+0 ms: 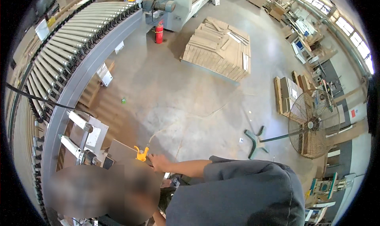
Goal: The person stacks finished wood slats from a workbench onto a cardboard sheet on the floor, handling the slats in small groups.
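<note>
My right hand (159,163) reaches in from the right under a dark grey sleeve (245,186). Its fingers close over the edge of a flat brown board (123,150) at the lower left. Just left of the fingertips is a yellow air blow gun (141,154), its thin hose (151,138) running off across the floor. A bit of my left forearm (159,219) shows at the lower edge. A blurred patch covers the left hand and much of the board.
A curved roller conveyor (63,48) and a white-armed clamp device (81,137) stand on the left. Ahead are a red fire extinguisher (159,33) and a pallet of stacked brown panels (217,48). To the right stands a large fan (314,124) on a green base (259,142).
</note>
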A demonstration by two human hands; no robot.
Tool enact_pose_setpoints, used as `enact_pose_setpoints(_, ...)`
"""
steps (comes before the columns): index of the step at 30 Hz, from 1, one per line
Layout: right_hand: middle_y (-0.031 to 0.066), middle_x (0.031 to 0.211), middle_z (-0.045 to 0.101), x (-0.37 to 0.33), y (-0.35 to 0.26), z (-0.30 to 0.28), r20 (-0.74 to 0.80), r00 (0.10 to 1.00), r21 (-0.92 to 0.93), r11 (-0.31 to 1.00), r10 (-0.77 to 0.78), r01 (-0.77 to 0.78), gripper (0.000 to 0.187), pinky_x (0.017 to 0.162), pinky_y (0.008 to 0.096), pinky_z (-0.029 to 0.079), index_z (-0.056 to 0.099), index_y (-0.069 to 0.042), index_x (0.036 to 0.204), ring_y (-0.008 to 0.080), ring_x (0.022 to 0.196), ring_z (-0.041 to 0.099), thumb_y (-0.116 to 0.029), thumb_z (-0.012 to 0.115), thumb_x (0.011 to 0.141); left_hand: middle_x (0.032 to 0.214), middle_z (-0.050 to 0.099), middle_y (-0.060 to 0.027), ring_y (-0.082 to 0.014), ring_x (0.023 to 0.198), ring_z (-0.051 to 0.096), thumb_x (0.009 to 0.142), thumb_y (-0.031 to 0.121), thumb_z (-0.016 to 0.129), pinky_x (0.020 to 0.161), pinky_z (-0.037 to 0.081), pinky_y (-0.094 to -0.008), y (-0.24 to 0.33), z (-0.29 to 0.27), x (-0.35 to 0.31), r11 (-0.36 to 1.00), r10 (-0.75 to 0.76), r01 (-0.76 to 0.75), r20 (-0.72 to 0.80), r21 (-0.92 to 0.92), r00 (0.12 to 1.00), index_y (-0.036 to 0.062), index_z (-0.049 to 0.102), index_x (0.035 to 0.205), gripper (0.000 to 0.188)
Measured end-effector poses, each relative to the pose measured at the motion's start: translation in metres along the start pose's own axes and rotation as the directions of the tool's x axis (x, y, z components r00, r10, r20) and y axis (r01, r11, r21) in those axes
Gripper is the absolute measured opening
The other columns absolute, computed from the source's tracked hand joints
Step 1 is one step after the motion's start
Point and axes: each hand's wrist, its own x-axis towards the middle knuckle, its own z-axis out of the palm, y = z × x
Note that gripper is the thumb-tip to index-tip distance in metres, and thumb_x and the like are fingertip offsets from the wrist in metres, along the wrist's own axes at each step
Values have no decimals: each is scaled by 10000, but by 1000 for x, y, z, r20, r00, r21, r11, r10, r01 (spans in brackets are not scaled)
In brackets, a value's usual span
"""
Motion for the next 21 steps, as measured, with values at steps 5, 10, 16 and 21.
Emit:
enact_pose_setpoints(5,277,1183,678,-12,21,5,12,1000,166,986,-23,21,723,935,572,534,509,-25,1394,465,1102,672,-618,607,991,1539,552,-307,-517,1339,571,1083,404,627,1094,468,-578,-8,8,-8,998,64,-64,-17,19,998,51,569,1535,576)
enact_pose_setpoints(10,242,1182,719,-14,58,14,324,928,171,954,183,-248,561,944,492,544,635,42,1258,371,1096,706,-466,591,1025,1489,600,-301,-481,1370,565,1050,304,667,1168,421,-542,22,-34,-8,989,-32,33,9,-147,999,18,602,1497,535)
enact_pose_setpoints(16,173,1111,740,-83,227,65,173,955,462,836,242,-296,445,818,417,603,644,-15,1208,285,981,719,-428,500,1120,1314,654,-282,-462,1167,652,888,381,844,978,539,-537,65,-59,81,946,-324,323,-47,-10,945,-38,521,1461,779)
enact_pose_setpoints(21,167,951,737,-152,382,66,205,964,-251,942,-171,221,446,740,452,545,669,-38,1136,262,789,690,-474,617,1057,1174,600,-247,-407,925,696,965,271,733,735,583,-500,52,-24,89,965,-190,203,-90,168,978,15,516,1529,656)
